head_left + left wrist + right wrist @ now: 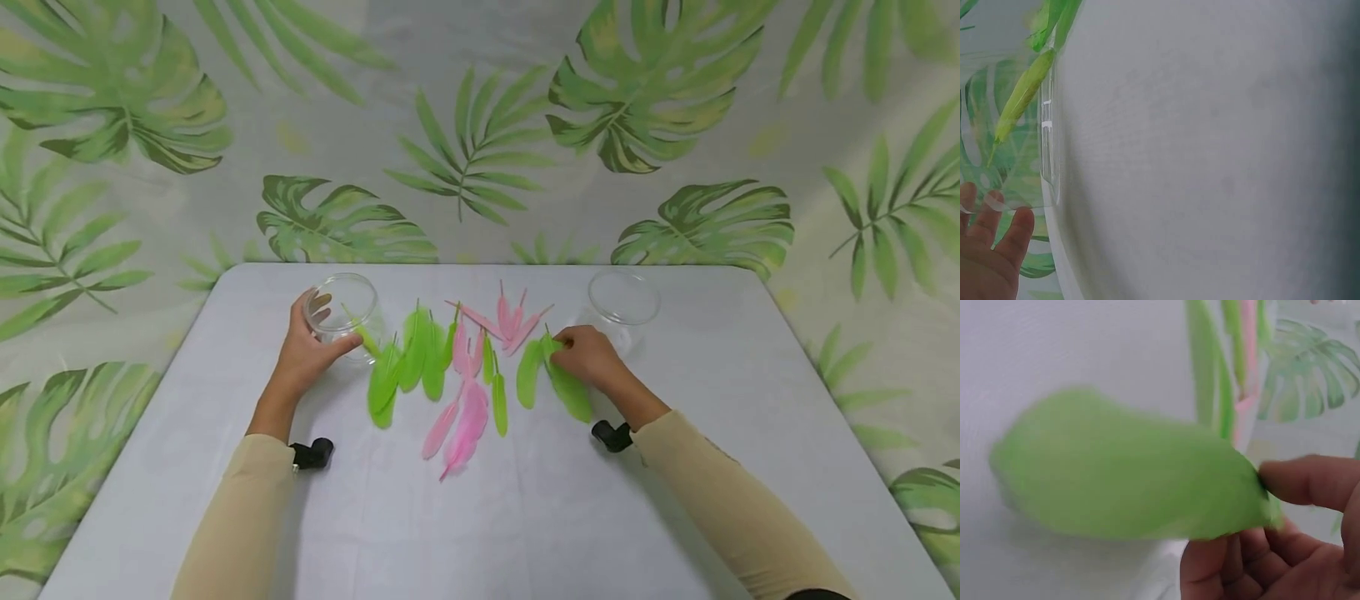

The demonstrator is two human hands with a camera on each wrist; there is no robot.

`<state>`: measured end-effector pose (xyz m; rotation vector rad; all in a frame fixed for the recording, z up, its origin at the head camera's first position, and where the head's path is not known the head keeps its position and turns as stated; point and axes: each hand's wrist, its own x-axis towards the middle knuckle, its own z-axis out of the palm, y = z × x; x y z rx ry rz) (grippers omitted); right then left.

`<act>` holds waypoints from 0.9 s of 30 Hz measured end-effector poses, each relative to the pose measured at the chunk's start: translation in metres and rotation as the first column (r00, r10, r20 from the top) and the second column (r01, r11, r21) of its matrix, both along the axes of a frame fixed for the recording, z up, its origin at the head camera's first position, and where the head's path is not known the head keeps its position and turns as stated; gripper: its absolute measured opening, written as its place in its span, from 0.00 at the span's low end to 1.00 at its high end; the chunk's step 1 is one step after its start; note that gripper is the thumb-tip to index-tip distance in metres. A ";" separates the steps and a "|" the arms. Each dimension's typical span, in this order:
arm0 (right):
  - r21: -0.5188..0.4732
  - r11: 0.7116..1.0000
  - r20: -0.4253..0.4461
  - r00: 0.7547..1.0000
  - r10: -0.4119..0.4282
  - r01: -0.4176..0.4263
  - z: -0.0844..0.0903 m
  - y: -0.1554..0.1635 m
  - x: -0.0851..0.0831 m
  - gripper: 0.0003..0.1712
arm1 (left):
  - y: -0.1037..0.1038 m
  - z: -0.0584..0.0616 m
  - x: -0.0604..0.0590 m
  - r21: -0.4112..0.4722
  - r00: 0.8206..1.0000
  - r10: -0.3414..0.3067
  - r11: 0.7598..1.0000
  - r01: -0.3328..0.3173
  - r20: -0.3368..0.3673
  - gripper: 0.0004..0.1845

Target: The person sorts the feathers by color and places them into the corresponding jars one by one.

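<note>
Left hand [311, 350] grips a clear glass jar [347, 315] from the side, fingers behind the glass and thumb curled round the near wall. The jar stands toward the left of the tabletop's [675, 467] far edge. One green feather [365, 336] is inside it, leaning against the wall; in the left wrist view the same feather [1022, 94] shows through the glass, with the fingertips [988, 215] pressed to the jar wall [1047, 156].

Right hand [588, 357] pinches a green feather [566, 385] near its quill end, thumb and fingers closed on it. The right wrist view shows this feather [1129, 478] blurred, its narrow end caught between thumb [1307, 481] and fingers [1229, 556]. Whether it is lifted off the tabletop or touching it cannot be told. Just beside it to the left lies another green feather [528, 374].

A second clear jar [622, 302] stands just beyond the right hand, toward the right of the far edge.

Between the hands, around mid-tabletop, loose feathers lie flat: a cluster of green feathers [412, 362] just right of the left jar, pink feathers [508, 321] fanned toward the far edge, longer pink feathers [461, 421] nearer the person, and a narrow green feather [498, 398] beside them.

Both forearms are in beige sleeves [247, 508], each with a black wrist mount [313, 452].
</note>
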<state>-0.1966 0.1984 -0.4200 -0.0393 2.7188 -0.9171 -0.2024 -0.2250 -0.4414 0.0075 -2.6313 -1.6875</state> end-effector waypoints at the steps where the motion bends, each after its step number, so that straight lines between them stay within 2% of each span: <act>1: -0.032 0.999 -0.012 1.000 -0.015 0.014 0.002 0.001 0.001 0.24 | 0.000 0.000 0.000 -0.001 1.000 0.002 1.000 -0.002 0.000 0.59; 6: -0.200 0.977 -0.076 0.993 -0.091 0.074 0.011 0.003 0.007 0.15 | 0.000 -0.001 0.002 0.004 1.000 0.001 1.000 -0.001 0.009 0.59; 11: -0.337 0.940 -0.049 0.996 -0.081 0.060 0.019 -0.005 0.015 0.13 | -0.002 -0.002 0.004 -0.010 1.000 0.003 1.000 -0.003 0.012 0.60; 14: -0.355 0.935 -0.065 0.997 -0.042 0.016 0.024 -0.011 0.018 0.14 | -0.002 -0.002 0.004 -0.012 1.000 0.005 1.000 -0.005 0.009 0.60; 16: -0.344 0.939 -0.099 0.995 -0.012 -0.022 0.027 -0.014 0.019 0.19 | -0.002 0.000 0.004 -0.001 1.000 0.003 1.000 -0.003 0.008 0.60; 19: -0.327 0.944 -0.140 0.990 -0.003 -0.043 0.034 -0.017 0.020 0.26 | 0.004 0.012 0.008 0.015 1.000 -0.004 1.000 0.004 0.016 0.58; 22: -0.346 0.938 -0.154 0.988 -0.031 -0.025 0.039 -0.019 0.020 0.25 | 0.009 0.021 0.012 0.024 1.000 -0.014 1.000 0.013 0.024 0.58; 24: -0.381 0.924 -0.163 0.985 -0.062 -0.005 0.043 -0.021 0.019 0.23 | 0.008 0.019 0.010 0.017 1.000 -0.013 1.000 0.012 0.018 0.58; 27: -0.443 0.896 -0.169 0.981 -0.098 0.014 0.048 -0.025 0.018 0.20 | 0.002 0.006 0.003 0.002 1.000 -0.003 1.000 0.003 0.004 0.59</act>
